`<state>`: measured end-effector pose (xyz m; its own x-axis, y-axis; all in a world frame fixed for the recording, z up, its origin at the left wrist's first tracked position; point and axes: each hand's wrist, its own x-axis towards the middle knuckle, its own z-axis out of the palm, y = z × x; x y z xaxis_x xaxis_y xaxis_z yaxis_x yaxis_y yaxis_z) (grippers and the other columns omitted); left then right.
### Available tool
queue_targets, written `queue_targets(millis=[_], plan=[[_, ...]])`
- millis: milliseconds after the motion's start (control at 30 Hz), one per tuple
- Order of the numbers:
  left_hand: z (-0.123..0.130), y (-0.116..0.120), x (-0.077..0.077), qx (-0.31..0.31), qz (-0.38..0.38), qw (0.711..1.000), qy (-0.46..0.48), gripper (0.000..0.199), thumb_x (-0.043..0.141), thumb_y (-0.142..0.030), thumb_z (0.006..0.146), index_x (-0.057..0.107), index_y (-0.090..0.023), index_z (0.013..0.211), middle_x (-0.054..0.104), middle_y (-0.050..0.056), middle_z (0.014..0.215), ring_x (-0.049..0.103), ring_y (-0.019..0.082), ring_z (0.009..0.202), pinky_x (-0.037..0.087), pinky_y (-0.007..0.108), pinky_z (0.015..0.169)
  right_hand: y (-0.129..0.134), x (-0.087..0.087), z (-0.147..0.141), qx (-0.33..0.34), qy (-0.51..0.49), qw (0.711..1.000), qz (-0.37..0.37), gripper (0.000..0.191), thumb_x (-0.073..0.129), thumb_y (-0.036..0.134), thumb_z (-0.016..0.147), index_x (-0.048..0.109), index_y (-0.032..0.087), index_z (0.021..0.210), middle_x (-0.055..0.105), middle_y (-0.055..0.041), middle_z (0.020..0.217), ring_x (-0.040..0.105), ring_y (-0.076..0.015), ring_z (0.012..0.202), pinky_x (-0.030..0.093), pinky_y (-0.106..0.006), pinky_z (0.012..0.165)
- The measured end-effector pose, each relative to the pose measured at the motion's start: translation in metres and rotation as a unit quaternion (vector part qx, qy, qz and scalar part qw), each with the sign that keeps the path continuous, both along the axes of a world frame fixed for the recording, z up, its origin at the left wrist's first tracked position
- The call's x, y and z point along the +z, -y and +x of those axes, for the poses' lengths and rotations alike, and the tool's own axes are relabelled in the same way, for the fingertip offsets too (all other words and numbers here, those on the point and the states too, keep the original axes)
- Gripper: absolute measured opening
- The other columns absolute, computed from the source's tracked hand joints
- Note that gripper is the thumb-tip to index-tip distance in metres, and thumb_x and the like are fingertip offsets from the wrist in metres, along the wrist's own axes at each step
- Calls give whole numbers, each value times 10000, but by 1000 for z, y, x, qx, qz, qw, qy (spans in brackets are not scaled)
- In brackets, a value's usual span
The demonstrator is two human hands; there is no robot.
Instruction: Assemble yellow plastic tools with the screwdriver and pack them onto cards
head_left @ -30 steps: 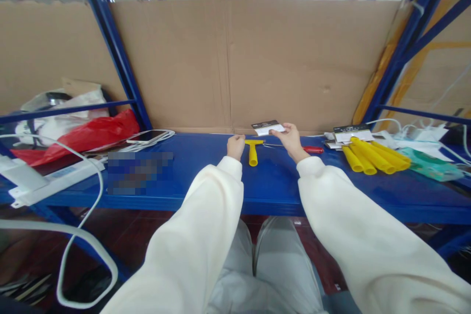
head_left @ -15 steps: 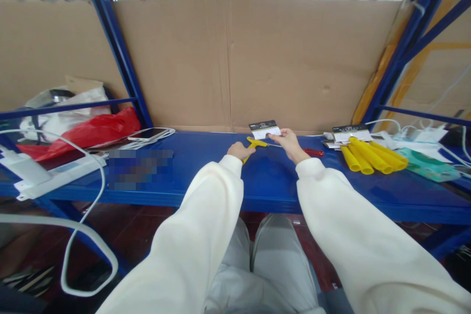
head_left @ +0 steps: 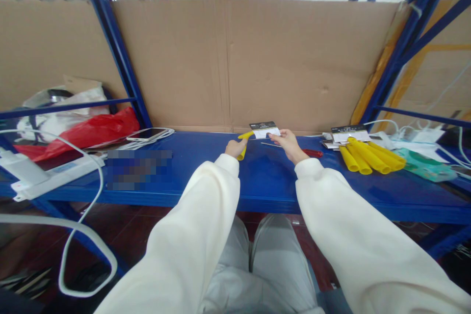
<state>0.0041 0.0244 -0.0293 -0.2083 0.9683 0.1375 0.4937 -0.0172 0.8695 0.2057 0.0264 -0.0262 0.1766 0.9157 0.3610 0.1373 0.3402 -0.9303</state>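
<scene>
My left hand point(head_left: 235, 148) is closed around a yellow plastic piece point(head_left: 242, 154), which has a tube-like lower end and a narrower top leaning toward the card. Between the thumb and fingers of my right hand point(head_left: 288, 144) is a black-and-white printed card point(head_left: 262, 131). The card's left edge meets or overlaps the top of the yellow piece; whether they are joined I cannot tell. Below my right hand, a screwdriver point(head_left: 312, 153) with a red handle lies on the blue table, its thin shaft pointing left and partly hidden by the fingers.
Several yellow tubes point(head_left: 371, 156) lie at the right beside black-and-white cards point(head_left: 349, 133) and a green plastic packet point(head_left: 429, 165). On the left are a white power strip point(head_left: 55, 176), cables and a red bag point(head_left: 99, 130). Cardboard point(head_left: 235, 64) stands along the back.
My left hand has turned and shifted slightly left with the yellow piece, whose top now points up at the card's left edge. More of the screwdriver's shaft shows.
</scene>
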Motion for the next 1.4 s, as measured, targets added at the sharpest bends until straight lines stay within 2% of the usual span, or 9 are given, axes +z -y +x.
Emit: queue_targets(millis=[233,400,533,700,867,933,1067,1267,1400], plan=[[11,7,11,-50,-51,982,175,206,548,-198,914,696,-73,984,762,137,818,735,213,755,526,244,595,2,2,-2,1,-11,1000,-5,495,872,397,596,458,235,813,706,-6,825,711,-186,861,573,-323,798],[7,10,14,10,-6,977,215,260,498,-280,981,676,-90,986,757,144,835,738,205,733,529,238,571,5,3,-4,15,-25,1000,1,519,895,391,555,470,231,807,702,13,791,706,-168,816,577,-326,807],[5,12,18,53,15,962,268,319,438,-301,1011,662,-91,1100,768,148,894,757,229,807,567,266,639,7,2,-9,65,-39,997,19,539,918,389,509,508,221,815,704,26,771,700,-151,769,583,-325,806],[8,12,23,69,31,910,407,317,390,-170,1006,607,-62,1210,766,135,897,751,201,874,572,250,715,11,2,-11,112,-54,992,30,572,939,398,451,535,214,812,707,36,763,682,-132,731,582,-320,793],[6,11,26,91,51,835,541,247,442,-83,969,615,-90,1146,707,60,768,723,172,753,565,260,722,11,1,-10,121,-14,992,30,543,939,387,465,554,206,801,714,8,770,679,-148,737,579,-339,791],[6,11,25,77,52,820,564,201,480,-58,946,636,-108,1063,671,29,718,705,161,706,563,266,727,11,0,-10,127,-3,991,34,532,935,380,475,546,208,794,719,0,782,684,-156,753,578,-347,800],[9,9,20,9,46,824,565,146,533,-46,910,655,-119,945,648,15,652,709,171,710,570,292,774,9,-2,-12,137,0,990,39,521,930,364,485,535,214,790,727,-2,791,694,-161,769,576,-356,822],[15,11,17,-119,34,815,566,194,704,-64,764,698,-93,956,767,111,847,749,273,894,585,382,863,7,-2,-10,158,10,986,55,474,907,416,546,529,215,748,732,-21,768,713,-193,775,581,-383,819],[15,18,20,-151,9,822,549,287,779,-147,740,709,-86,1012,779,131,889,753,291,886,597,403,853,7,-3,-10,161,16,985,58,453,887,432,573,508,223,705,728,-15,758,718,-208,792,584,-389,810]])
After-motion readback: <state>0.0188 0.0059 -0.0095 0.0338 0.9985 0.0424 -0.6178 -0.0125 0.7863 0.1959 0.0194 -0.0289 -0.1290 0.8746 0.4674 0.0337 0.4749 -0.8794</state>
